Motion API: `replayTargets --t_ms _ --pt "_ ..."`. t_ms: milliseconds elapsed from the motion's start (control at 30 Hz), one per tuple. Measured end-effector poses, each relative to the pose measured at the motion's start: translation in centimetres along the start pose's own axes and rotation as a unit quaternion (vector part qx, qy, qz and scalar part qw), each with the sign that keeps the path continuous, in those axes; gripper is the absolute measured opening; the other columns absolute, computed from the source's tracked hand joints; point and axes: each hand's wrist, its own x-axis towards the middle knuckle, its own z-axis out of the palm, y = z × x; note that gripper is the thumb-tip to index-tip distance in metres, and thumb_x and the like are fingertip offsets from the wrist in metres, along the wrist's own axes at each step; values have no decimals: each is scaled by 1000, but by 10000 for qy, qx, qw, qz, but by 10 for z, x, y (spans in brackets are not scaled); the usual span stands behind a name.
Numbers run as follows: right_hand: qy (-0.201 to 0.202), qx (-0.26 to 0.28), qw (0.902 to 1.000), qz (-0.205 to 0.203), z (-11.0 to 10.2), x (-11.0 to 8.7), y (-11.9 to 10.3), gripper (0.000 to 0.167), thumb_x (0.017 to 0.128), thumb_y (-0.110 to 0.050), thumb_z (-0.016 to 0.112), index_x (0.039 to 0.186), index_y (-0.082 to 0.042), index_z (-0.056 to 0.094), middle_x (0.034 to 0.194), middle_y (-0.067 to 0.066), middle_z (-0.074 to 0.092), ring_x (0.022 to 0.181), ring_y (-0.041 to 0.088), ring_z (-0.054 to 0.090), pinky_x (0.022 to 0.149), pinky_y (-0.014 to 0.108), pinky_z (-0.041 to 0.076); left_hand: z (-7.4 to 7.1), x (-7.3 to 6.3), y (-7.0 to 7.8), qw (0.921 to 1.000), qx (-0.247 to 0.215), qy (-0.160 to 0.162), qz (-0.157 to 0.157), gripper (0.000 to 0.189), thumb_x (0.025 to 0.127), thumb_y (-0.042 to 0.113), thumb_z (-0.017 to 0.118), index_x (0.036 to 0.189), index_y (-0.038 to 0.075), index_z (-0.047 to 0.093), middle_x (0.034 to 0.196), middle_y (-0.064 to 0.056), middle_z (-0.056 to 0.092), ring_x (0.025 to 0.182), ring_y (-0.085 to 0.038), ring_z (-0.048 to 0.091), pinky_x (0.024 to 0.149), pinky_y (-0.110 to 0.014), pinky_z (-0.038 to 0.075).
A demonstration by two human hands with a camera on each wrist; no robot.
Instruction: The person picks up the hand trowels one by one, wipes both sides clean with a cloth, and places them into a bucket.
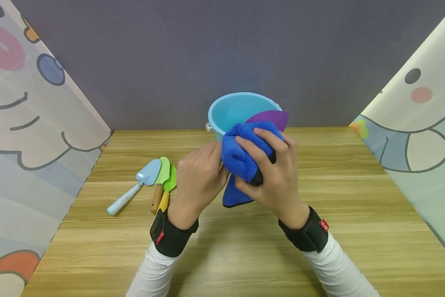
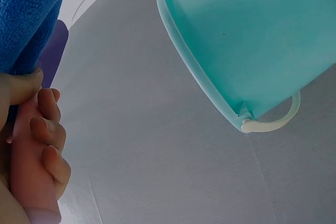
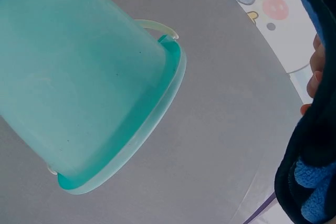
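Note:
My left hand (image 1: 199, 177) grips the pink handle (image 2: 32, 156) of a toy shovel, its fingers curled round it in the left wrist view. The shovel's purple blade (image 1: 272, 119) sticks out past a bunched blue cloth (image 1: 241, 154). With spread, bent fingers, my right hand (image 1: 279, 177) holds this dark-edged towel around the shovel. One corner of the cloth hangs down below both hands. Behind them stands a light blue bucket (image 1: 224, 108), partly hidden by the cloth and blade.
On the wooden table (image 1: 356, 206), left of my left hand, lie three toy shovels: a blue one (image 1: 148, 172), a green one with a brown handle (image 1: 163, 169) and a green one with a yellow handle (image 1: 164, 202). A grey wall (image 1: 170, 62) rises behind the bucket.

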Motion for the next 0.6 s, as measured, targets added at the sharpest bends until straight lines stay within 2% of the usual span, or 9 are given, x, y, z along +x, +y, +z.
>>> replayTargets --t_ms 600 --pt "165 63 9998 49 -1 0 4 46 88 -37 64 126 -12 67 131 21 54 120 45 51 94 59 39 0 -1 1 9999 69 55 109 14 89 7 66 77 8 59 63 0 53 47 -14 45 43 -28 33"
